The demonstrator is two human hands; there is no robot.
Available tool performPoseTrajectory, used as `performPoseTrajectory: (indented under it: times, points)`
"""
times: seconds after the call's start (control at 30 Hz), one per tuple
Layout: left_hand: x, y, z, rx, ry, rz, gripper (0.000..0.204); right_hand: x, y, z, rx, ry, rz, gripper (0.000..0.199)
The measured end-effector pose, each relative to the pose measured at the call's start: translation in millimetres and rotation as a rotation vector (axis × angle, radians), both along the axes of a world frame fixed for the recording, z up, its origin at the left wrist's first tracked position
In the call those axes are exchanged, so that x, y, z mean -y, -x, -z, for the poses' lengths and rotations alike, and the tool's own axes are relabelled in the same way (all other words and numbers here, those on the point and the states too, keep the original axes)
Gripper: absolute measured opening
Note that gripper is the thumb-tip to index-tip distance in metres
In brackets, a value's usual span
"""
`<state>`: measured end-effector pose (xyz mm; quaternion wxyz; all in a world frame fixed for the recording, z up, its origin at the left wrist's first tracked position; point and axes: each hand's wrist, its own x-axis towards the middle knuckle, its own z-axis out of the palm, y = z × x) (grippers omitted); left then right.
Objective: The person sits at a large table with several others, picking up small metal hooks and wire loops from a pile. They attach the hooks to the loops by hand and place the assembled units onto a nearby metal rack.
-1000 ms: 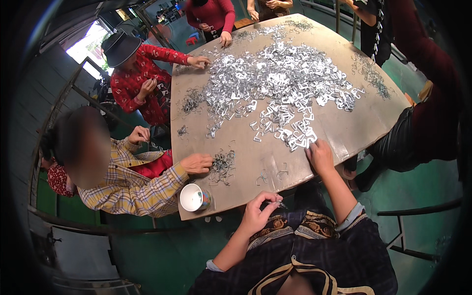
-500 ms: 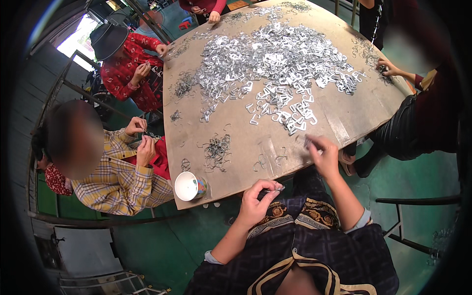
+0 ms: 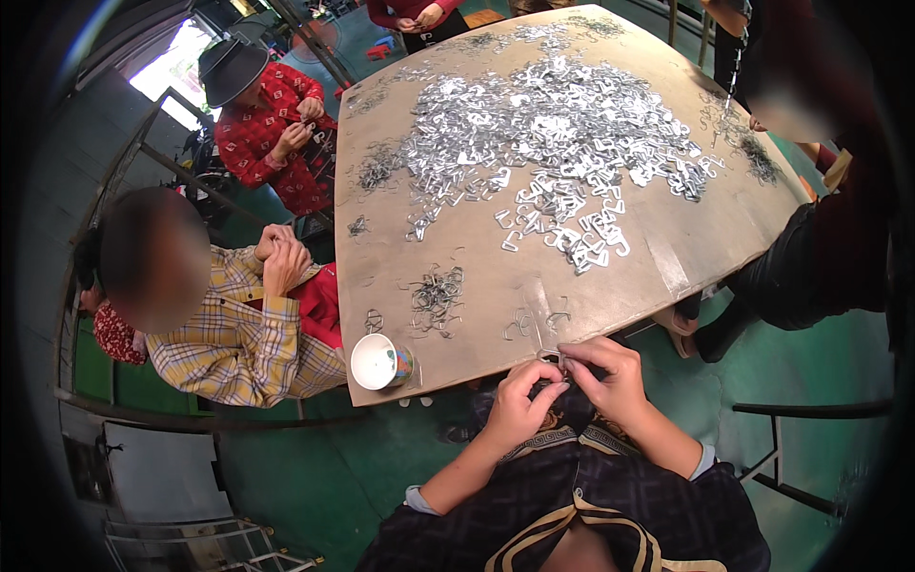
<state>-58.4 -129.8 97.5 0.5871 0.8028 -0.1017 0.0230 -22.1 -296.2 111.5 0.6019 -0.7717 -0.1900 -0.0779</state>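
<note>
Just off the table's near edge, my two hands meet with fingertips almost touching. My left hand [image 3: 522,404] is closed in a pinch on a small metal piece, mostly covered by the fingers. My right hand [image 3: 612,379] pinches beside it, and a bit of thin bent metal wire [image 3: 549,354] shows between the fingertips. Which hand grips which part is too small to tell. Nearest on the table lie a few loose wire clips [image 3: 520,325]. Beyond them spreads a large heap of flat silvery metal hooks [image 3: 562,124].
A paper cup [image 3: 374,362] stands at the near left corner of the brown-covered table [image 3: 648,296]. Behind it lies a small pile of wire clips [image 3: 438,297]. People sit or stand around the table, one in a plaid shirt [image 3: 253,353] close on my left. A metal frame [image 3: 777,448] stands at right.
My right hand has drawn back from near the hook heap to my left hand, and their fingertips now meet. My left hand has shifted slightly right. The view has turned a little.
</note>
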Motion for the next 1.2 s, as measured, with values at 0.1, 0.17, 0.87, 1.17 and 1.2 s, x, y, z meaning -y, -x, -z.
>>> performPoseTrajectory:
  times: [0.1, 0.17, 0.87, 1.17, 1.2]
  points:
    - [2, 1, 6, 0.028, 0.006, -0.049, 0.009, -2, 4, -2, 0.056, 0.018, 0.029, 0.026]
    - [2, 2, 8, 0.012, 0.032, -0.041, 0.010, -3, 8, -5, 0.100, 0.042, 0.045, 0.026]
    - [-130, -80, 86, -0.062, -0.884, -0.548, 0.008, -5, 13, -5, 0.162, 0.050, 0.100, 0.025]
    - [-122, -73, 79, 0.025, -1.085, -0.451, 0.012, -2, 18, -4, 0.178, 0.052, 0.086, 0.024]
    - [-118, -72, 77, -0.021, -1.105, -0.449, 0.012, -1, 19, -3, 0.181, 0.053, 0.089, 0.024]
